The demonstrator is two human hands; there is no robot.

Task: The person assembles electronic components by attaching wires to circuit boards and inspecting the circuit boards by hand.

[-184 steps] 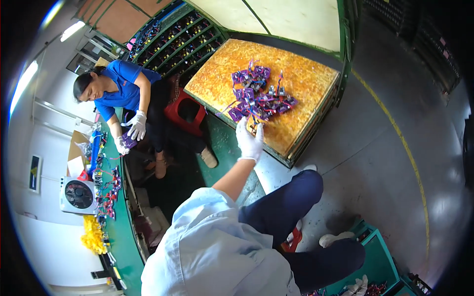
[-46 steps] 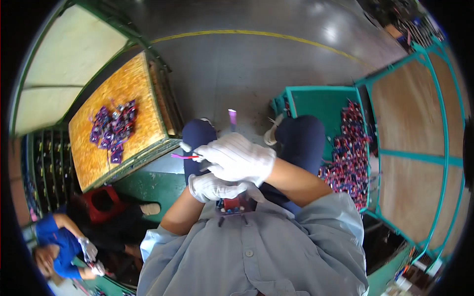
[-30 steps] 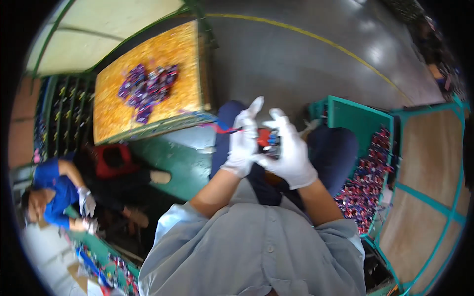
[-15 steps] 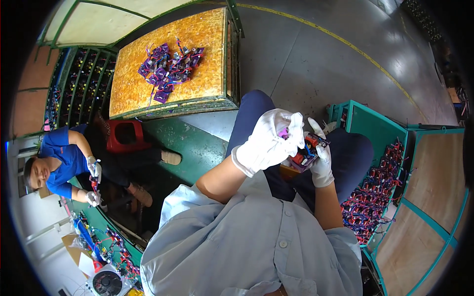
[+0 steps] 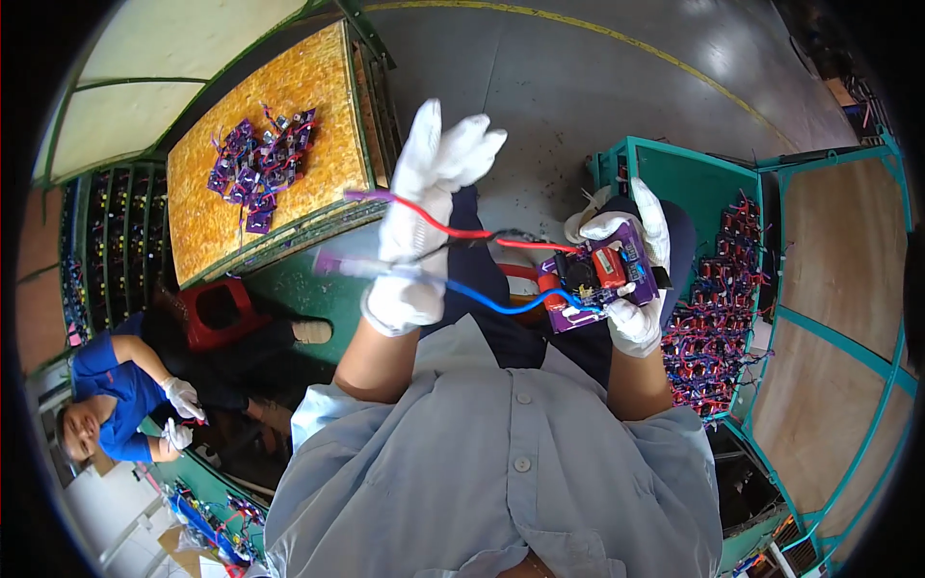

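In my white-gloved right hand [image 5: 636,323] is a purple circuit board [image 5: 559,313] with a red block, a black coil and a dark part at its edge. My fingers and thumb grip the board by its right side. A red wire [image 5: 453,229] and a blue wire [image 5: 496,305] run leftward from it, both ending in purple tips, one blurred. My white-gloved left hand [image 5: 429,193] is open with its fingers spread, and the wires pass across its wrist and lower palm. No object shows between the left fingers.
A pile of purple circuit boards [image 5: 258,164] lies on a yellowish board-topped cart [image 5: 332,116]. To my right, a teal-framed bin [image 5: 689,173] holds many wired boards [image 5: 708,318]. A co-worker in blue [image 5: 125,385] sits at the left near a red stool [image 5: 207,318].
My left hand has moved away from the board, up and left, and opened. The red and blue wires now extend out of the board. My view has shifted to the right.
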